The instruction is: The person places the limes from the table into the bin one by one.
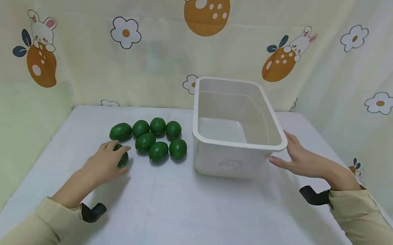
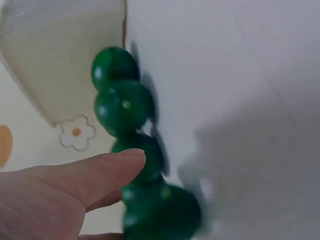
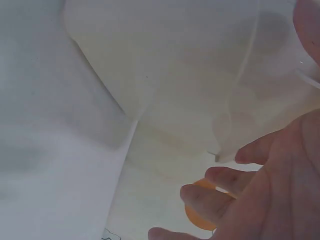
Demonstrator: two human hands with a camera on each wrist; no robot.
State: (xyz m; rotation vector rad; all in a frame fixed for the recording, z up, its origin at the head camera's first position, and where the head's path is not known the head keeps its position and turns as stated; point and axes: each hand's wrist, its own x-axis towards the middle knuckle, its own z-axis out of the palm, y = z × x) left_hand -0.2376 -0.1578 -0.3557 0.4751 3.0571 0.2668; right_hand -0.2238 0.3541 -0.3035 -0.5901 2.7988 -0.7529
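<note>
Several green limes (image 1: 158,152) lie grouped on the left half of the table. My left hand (image 1: 102,164) reaches over the nearest-left lime (image 1: 123,159), its thumb and fingers apart around it and partly hiding it. In the left wrist view, my thumb (image 2: 117,165) overlaps a row of limes (image 2: 122,107). To their right stands a white rectangular plastic bin (image 1: 222,163). My right hand (image 1: 302,159) is at the bin's near right corner, fingers behind the side and thumb below the rim. The right wrist view shows those fingers (image 3: 210,200) extended and spread beside the bin wall (image 3: 165,65).
The table (image 1: 178,224) has a white cover. A cream curtain (image 1: 161,58) with fruit, rabbit and flower prints hangs behind and along both sides, close to the table's edges. Black wrist mounts (image 1: 93,212) sit at both sleeve cuffs.
</note>
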